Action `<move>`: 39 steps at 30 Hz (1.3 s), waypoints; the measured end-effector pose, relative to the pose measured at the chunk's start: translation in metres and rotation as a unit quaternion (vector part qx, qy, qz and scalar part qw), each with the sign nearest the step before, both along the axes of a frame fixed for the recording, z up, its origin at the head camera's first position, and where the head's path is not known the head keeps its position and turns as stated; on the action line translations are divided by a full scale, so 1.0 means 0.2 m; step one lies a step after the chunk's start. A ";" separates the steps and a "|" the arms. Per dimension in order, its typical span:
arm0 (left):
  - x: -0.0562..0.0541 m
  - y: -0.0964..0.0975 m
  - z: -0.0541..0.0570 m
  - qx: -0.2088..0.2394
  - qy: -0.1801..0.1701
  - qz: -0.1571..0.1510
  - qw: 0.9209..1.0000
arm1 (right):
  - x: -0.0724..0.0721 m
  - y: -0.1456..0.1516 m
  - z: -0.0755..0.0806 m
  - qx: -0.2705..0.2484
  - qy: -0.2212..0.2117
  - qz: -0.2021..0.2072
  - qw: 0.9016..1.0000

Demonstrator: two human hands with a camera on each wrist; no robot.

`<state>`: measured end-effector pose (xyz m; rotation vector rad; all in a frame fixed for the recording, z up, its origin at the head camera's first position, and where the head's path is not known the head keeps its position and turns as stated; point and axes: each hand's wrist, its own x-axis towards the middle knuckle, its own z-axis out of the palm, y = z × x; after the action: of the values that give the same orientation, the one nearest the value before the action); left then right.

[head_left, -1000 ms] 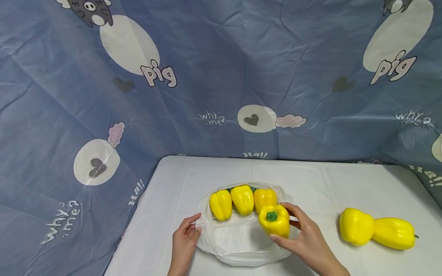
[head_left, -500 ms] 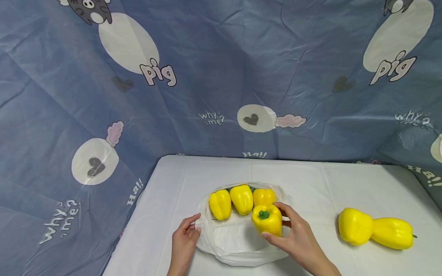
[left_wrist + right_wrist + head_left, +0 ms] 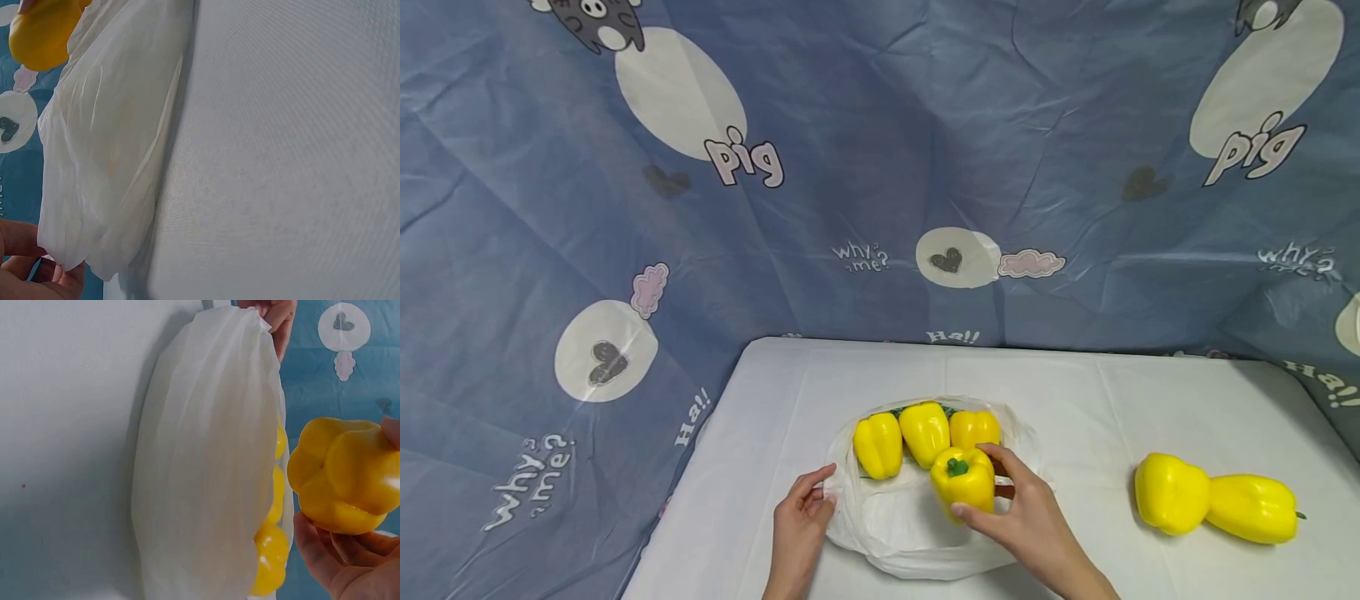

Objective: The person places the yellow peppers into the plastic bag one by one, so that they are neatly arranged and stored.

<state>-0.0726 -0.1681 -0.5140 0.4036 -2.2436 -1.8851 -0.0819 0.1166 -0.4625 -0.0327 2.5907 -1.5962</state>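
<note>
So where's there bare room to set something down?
The white cloth-covered table is bare between the white plastic bag and the two yellow bell peppers at right, beyond both, and left of the left hand. The bag's near side is bare, but the right hand holds a yellow bell pepper above it; three yellow bell peppers crowd the far side.

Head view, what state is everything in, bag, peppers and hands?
White bag, mouth open, on the table.
Held pepper, above the bag's opening, stem upward.
Three peppers, inside the bag.
Two other peppers, outside the bag, close together.
Left hand, pinches the bag's rim.
Right hand, grips the held pepper.
</note>
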 end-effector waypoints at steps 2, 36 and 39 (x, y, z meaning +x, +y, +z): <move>0.00 0.00 0.00 0.000 -0.001 0.001 1.000 | 0.00 -0.01 -0.01 -0.004 -0.003 0.002 1.000; 0.00 -0.01 -0.01 0.015 -0.007 -0.005 1.000 | -0.03 -0.13 -0.13 -0.025 -0.006 0.069 0.997; 0.00 -0.01 -0.01 0.015 -0.004 -0.006 1.000 | -0.03 -0.14 -0.13 -0.028 -0.007 0.077 0.997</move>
<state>-0.0721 -0.1694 -0.5151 0.4047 -2.2294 -1.9283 -0.0879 0.0882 -0.4876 -0.2195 2.4642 -1.6083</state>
